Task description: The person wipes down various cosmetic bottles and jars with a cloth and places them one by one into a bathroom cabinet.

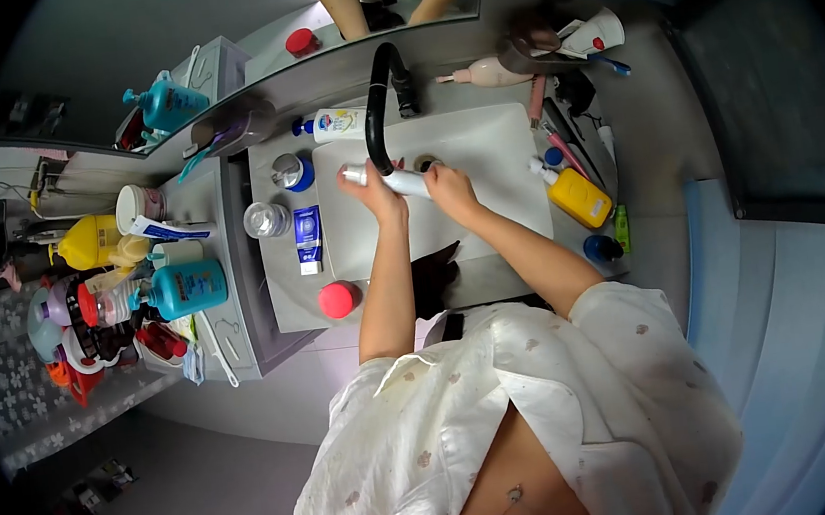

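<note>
Over the white sink [500, 133], a slim white bottle [402, 180] lies nearly sideways between my two hands. My left hand [378, 199] is closed round its capped end. Around the other end, the fingers of my right hand [451, 195] are closed. The black faucet [376, 126] arches over the basin, and its spout comes down just above the bottle; I cannot make out whether water runs. Part of the drain [426, 163] shows behind my right hand.
Left of the basin stand a blue tube [308, 236], a clear jar [268, 219] and a red-lidded round container [339, 299]. To the right are a yellow bottle [579, 198] and a dark blue jar [601, 248]. A white pump bottle [338, 124] stands behind.
</note>
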`<state>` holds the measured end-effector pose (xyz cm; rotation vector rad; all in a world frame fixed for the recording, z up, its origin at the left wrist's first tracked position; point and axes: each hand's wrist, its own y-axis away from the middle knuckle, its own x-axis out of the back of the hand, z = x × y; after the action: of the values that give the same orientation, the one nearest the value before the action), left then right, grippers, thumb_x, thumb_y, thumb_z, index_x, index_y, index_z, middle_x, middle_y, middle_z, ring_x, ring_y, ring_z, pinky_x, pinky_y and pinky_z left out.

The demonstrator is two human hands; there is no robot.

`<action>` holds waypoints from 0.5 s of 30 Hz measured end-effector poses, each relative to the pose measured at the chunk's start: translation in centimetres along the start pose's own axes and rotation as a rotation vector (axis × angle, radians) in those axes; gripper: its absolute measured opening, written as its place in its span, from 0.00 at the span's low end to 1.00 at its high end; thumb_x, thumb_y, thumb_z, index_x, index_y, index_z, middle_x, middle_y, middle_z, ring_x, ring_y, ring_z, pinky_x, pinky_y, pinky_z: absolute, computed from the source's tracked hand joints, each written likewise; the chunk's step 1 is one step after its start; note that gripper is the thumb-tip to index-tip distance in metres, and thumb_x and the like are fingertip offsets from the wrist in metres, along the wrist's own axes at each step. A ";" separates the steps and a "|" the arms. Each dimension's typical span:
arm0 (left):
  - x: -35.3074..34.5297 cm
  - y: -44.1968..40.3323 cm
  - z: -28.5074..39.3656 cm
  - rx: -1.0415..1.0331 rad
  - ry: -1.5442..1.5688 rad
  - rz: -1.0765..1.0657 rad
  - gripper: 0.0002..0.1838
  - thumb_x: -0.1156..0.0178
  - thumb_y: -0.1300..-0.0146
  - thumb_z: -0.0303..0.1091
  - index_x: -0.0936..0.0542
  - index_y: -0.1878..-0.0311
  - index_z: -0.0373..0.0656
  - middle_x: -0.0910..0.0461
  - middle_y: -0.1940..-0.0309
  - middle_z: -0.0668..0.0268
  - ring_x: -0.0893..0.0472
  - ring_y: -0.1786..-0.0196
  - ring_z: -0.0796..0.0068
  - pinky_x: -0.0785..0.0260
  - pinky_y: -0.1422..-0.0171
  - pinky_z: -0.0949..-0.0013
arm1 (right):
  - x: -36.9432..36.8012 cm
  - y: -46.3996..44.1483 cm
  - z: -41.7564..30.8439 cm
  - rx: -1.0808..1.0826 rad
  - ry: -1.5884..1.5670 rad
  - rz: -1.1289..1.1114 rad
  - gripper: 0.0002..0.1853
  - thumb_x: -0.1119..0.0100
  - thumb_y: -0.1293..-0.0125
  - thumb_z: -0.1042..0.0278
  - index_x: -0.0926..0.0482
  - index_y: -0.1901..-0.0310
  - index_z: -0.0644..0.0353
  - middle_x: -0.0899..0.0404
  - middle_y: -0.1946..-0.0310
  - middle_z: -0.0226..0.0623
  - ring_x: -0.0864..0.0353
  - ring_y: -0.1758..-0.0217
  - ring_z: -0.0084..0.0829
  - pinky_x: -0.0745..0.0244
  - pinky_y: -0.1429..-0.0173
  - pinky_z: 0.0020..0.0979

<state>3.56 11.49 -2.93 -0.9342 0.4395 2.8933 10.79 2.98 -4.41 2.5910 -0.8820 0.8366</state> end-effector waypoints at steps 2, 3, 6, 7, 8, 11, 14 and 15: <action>1.3 -0.8 0.8 -0.069 -0.036 0.060 0.25 0.49 0.43 0.25 0.48 0.45 0.51 0.31 0.70 0.60 0.28 0.74 0.70 0.29 0.70 0.66 | -1.1 -1.9 -1.2 -0.052 -0.012 -0.167 0.19 0.66 0.36 0.57 0.29 0.67 0.65 0.25 0.78 0.50 0.23 0.76 0.43 0.27 0.73 0.40; 1.1 -0.5 1.5 -0.117 -0.107 -0.009 0.24 0.49 0.44 0.24 0.47 0.46 0.49 0.31 0.71 0.60 0.28 0.73 0.71 0.30 0.71 0.67 | -1.8 -2.9 -2.4 -0.270 -0.266 -0.460 0.21 0.66 0.36 0.54 0.29 0.66 0.65 0.25 0.79 0.47 0.23 0.78 0.40 0.26 0.76 0.37; 1.0 -0.9 3.3 -0.215 -0.220 -0.071 0.23 0.49 0.44 0.24 0.45 0.48 0.47 0.31 0.71 0.60 0.28 0.73 0.71 0.31 0.72 0.68 | -0.5 -4.4 -5.4 -0.438 -0.712 -0.984 0.26 0.67 0.37 0.46 0.29 0.64 0.64 0.26 0.81 0.39 0.24 0.80 0.30 0.26 0.81 0.29; 1.0 -1.4 3.8 -0.258 -0.259 -0.072 0.22 0.49 0.45 0.24 0.44 0.49 0.46 0.31 0.70 0.59 0.28 0.73 0.71 0.31 0.72 0.68 | -2.2 -5.1 -4.7 -0.370 -0.760 -0.983 0.27 0.64 0.38 0.44 0.28 0.64 0.63 0.26 0.81 0.37 0.24 0.81 0.30 0.27 0.80 0.29; 1.2 -2.3 3.8 -0.263 -0.259 -0.069 0.22 0.49 0.45 0.24 0.44 0.49 0.46 0.31 0.70 0.59 0.28 0.73 0.71 0.31 0.72 0.68 | -2.9 -5.4 -5.0 -0.365 -0.758 -0.988 0.27 0.64 0.38 0.44 0.28 0.64 0.63 0.26 0.81 0.37 0.24 0.81 0.30 0.27 0.80 0.29; 1.8 -3.4 4.2 -0.378 -0.053 0.374 0.24 0.50 0.46 0.24 0.47 0.47 0.46 0.33 0.67 0.57 0.29 0.76 0.69 0.31 0.74 0.66 | -4.7 -5.2 -5.4 0.045 0.098 -0.377 0.24 0.59 0.40 0.44 0.27 0.67 0.60 0.25 0.80 0.41 0.23 0.76 0.40 0.27 0.69 0.39; 1.3 -3.1 4.8 -0.272 -0.009 0.533 0.25 0.51 0.46 0.24 0.48 0.46 0.45 0.34 0.66 0.57 0.29 0.76 0.67 0.31 0.75 0.65 | -4.5 -3.5 -4.6 0.335 0.186 -0.208 0.20 0.55 0.41 0.49 0.28 0.66 0.61 0.24 0.79 0.45 0.23 0.72 0.47 0.28 0.64 0.43; 1.1 -3.1 4.5 -0.273 -0.007 0.538 0.25 0.51 0.46 0.24 0.48 0.46 0.45 0.34 0.66 0.57 0.29 0.76 0.67 0.31 0.75 0.65 | -4.4 -3.6 -3.7 0.338 0.187 -0.212 0.20 0.55 0.41 0.49 0.28 0.66 0.61 0.24 0.79 0.45 0.23 0.72 0.47 0.28 0.64 0.43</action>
<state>0.57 15.72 -0.86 -0.9609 0.3414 3.5152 8.59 9.43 -4.41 2.7605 -0.4340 1.2285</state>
